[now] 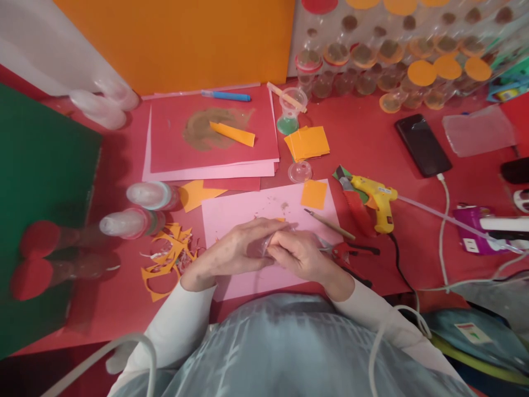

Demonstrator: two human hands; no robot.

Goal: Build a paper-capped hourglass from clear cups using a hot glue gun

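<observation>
Over a pink sheet [231,286], my left hand [233,248] curves around a small clear plastic piece [265,245], mostly hidden by my fingers. My right hand [300,253] is closed in a pinch against the same piece. A bit of orange shows just behind the fingers. Beyond my hands, an orange paper square [314,194] lies on the sheet, with dark crumbs nearby. A craft knife [330,223] rests to the right of it. Beside my right wrist are red-and-black handled scissors or pliers [351,251], partly covered.
A yellow glue gun [378,201] with its cord lies right, near a black phone [424,144]. Orange paper scraps [171,253] and clear bottle shapes [132,222] are on the left. Stacked orange squares [308,143] and a clear lid [300,171] sit farther back.
</observation>
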